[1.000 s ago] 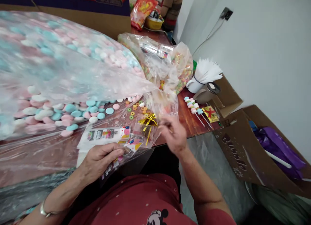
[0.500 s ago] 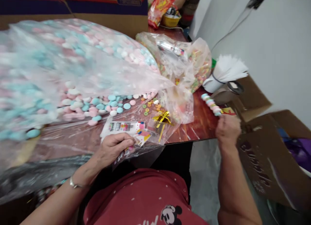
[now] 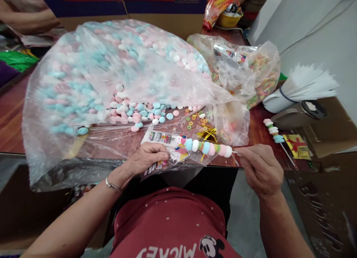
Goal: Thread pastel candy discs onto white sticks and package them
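My right hand (image 3: 260, 168) pinches the stick of a candy skewer (image 3: 208, 147) strung with blue, white, pink and green sweets, held level above the table's front edge. The skewer's tip points at a small printed clear bag (image 3: 164, 150) that my left hand (image 3: 146, 159) grips at its end. A second candy skewer (image 3: 275, 134) lies on the brown table (image 3: 11, 116) to the right of my right hand.
A big clear bag of pink, blue and white sweets (image 3: 111, 76) covers the table's middle, loose ring candies (image 3: 196, 121) and gold twist ties (image 3: 208, 134) in front. Behind lies a bag of coloured candy (image 3: 251, 76); right, a cup of white sticks (image 3: 301, 89), cardboard boxes.
My right hand reached right to the skewers on the table, took one and brought it back left, level, toward the bag in my left hand. The view swung left.
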Demonstrator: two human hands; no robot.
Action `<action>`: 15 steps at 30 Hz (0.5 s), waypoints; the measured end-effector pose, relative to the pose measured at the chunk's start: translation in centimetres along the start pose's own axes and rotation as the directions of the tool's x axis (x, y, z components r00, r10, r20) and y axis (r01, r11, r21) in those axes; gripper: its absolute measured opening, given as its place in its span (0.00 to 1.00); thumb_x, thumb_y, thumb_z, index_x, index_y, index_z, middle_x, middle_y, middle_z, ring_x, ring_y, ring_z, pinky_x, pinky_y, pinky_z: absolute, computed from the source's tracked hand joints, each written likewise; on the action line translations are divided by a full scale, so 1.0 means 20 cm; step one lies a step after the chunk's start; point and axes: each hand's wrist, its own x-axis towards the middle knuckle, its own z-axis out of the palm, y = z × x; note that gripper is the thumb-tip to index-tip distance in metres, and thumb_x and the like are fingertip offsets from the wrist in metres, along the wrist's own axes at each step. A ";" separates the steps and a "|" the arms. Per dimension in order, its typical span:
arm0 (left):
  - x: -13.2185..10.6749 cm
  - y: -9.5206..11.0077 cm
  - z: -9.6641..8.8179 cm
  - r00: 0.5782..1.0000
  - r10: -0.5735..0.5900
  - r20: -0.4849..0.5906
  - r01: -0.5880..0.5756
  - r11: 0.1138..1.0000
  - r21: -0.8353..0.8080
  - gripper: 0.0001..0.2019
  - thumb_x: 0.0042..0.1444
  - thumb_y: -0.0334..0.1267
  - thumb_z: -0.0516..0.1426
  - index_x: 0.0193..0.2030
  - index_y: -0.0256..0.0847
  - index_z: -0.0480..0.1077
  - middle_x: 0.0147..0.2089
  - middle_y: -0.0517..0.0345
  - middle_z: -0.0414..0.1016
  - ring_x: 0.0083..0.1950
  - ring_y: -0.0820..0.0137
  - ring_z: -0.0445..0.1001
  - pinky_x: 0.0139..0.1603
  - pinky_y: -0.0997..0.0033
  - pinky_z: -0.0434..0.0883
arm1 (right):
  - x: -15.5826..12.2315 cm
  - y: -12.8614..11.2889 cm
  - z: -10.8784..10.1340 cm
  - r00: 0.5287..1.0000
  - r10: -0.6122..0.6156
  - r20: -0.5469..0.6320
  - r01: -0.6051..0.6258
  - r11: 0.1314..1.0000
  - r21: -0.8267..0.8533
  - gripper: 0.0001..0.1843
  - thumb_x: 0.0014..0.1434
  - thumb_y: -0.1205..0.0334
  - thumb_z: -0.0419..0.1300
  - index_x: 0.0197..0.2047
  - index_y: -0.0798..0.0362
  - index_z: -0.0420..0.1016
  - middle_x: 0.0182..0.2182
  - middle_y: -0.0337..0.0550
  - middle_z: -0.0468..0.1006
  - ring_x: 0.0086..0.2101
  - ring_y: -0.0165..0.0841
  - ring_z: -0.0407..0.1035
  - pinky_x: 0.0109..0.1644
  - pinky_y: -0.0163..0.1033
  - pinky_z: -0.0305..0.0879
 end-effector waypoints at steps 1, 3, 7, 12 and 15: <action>0.00 0.00 0.00 1.000 -0.005 0.009 0.005 1.000 -0.011 0.15 0.49 0.46 0.62 0.22 0.36 0.72 0.20 0.57 0.74 0.23 0.75 0.66 0.25 0.76 0.61 | 0.01 0.00 0.01 1.000 -0.017 0.008 0.017 1.000 -0.010 0.11 0.60 0.72 0.58 0.45 0.51 0.74 0.32 0.42 0.78 0.31 0.34 0.69 0.36 0.43 0.61; 0.00 0.00 0.00 1.000 -0.017 0.017 0.018 0.999 -0.028 0.15 0.49 0.47 0.62 0.22 0.36 0.71 0.20 0.57 0.74 0.22 0.75 0.66 0.26 0.76 0.61 | 0.01 0.00 0.02 0.999 -0.041 0.015 0.041 0.999 -0.025 0.11 0.60 0.73 0.59 0.44 0.51 0.73 0.32 0.42 0.78 0.31 0.34 0.69 0.36 0.43 0.61; 0.02 0.01 0.00 0.998 -0.058 0.021 0.059 0.995 -0.078 0.18 0.46 0.49 0.63 0.20 0.36 0.68 0.17 0.57 0.73 0.20 0.75 0.64 0.23 0.77 0.58 | 0.01 0.00 0.02 0.999 -0.050 0.006 0.050 0.998 -0.025 0.12 0.59 0.72 0.60 0.45 0.50 0.74 0.32 0.42 0.79 0.31 0.34 0.70 0.37 0.43 0.61; 0.03 0.01 0.01 0.996 -0.085 0.037 0.090 0.982 -0.168 0.19 0.44 0.50 0.65 0.20 0.37 0.66 0.16 0.58 0.71 0.19 0.76 0.64 0.22 0.78 0.56 | 0.01 0.01 0.01 0.999 -0.035 0.004 0.036 0.999 -0.031 0.13 0.59 0.73 0.59 0.46 0.49 0.74 0.33 0.43 0.80 0.31 0.35 0.70 0.38 0.44 0.62; 0.04 0.00 0.01 0.993 -0.110 0.039 0.115 0.978 -0.176 0.20 0.41 0.51 0.67 0.20 0.37 0.66 0.15 0.59 0.70 0.19 0.76 0.66 0.21 0.78 0.56 | 0.00 0.02 0.01 0.998 -0.053 0.025 0.054 0.998 -0.043 0.14 0.59 0.72 0.59 0.47 0.49 0.73 0.32 0.42 0.80 0.31 0.35 0.70 0.38 0.44 0.61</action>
